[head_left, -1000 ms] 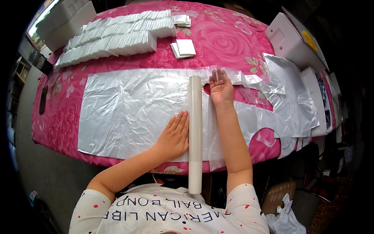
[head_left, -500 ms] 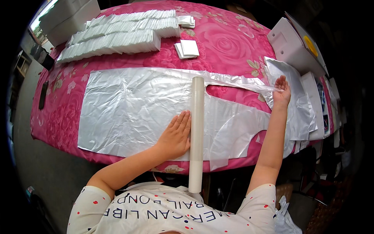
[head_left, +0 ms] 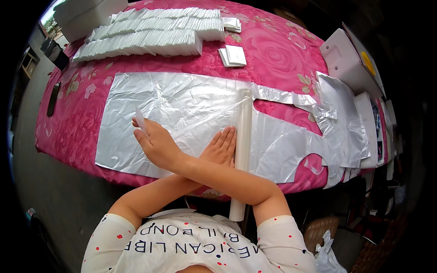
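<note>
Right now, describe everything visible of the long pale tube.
The long pale tube is a straight, smooth-looking, off-white cylinder, plastic or cardboard, hard to tell. It lies across shiny plastic sheeting, its near end jutting past the pink-clothed table's edge. Clear film seems to cover its far part. The left hand lies flat beside it; the right forearm crosses above, contact unclear.

Soft glare on plastic [head_left: 182,100] — dark, bowed edges
</note>
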A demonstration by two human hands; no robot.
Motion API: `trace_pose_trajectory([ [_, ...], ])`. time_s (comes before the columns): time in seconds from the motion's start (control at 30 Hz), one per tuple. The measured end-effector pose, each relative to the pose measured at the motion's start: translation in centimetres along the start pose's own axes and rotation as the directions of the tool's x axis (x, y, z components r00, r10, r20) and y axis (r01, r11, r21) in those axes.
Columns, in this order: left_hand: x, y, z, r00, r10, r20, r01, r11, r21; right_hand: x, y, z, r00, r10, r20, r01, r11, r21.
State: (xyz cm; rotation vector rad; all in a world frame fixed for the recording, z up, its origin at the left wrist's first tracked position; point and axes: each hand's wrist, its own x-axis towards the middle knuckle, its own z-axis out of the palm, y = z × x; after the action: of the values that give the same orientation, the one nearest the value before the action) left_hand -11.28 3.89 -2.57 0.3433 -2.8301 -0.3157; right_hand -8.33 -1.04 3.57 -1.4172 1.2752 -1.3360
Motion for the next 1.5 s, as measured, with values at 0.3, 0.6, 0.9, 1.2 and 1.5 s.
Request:
trace_pose_trajectory([
  [0.3, 0.1, 0.0, -0.1, 0.987, -0.017, -0.162, -0.005, 0.991, -0.133, 0.4, 2.1, -0.4, 0.983, -0.073, 0.171, 0.125, 0.939, -0.32],
  [0.6, 4.9, -3.9, -4.9, 0.897, -0.228, -0.378, -0.031, 0.822, -0.569, -13.1, -3.5, -15.3, 0.935, -0.293, -0.2, 0.069, 0.703, -0.708],
  [0.9, 10.0, -5.4, -3.1, 0.726, -0.45, 0.521, 0.317, -0.453, -0.833, -17.5, -1.1, -17.0, 0.992, -0.103, -0.07, 0.016, 0.666, -0.746],
  [1.2, 4.3, -5.8, -7.4, 0.837, -0.543, -0.062, -0.008, 0.101, -0.995, -14.4, -1.2, -14.6, 0.981, -0.055, 0.185, 0.184, 0.547, -0.816],
  [1.5, -12.5, -12.0, -14.2, 0.656, -0.739, -0.154, 0.045, 0.241, -0.969, -7.3, -3.8, -0.4, 0.664, -0.268, 0.699, 0.375, 0.927, -0.001],
])
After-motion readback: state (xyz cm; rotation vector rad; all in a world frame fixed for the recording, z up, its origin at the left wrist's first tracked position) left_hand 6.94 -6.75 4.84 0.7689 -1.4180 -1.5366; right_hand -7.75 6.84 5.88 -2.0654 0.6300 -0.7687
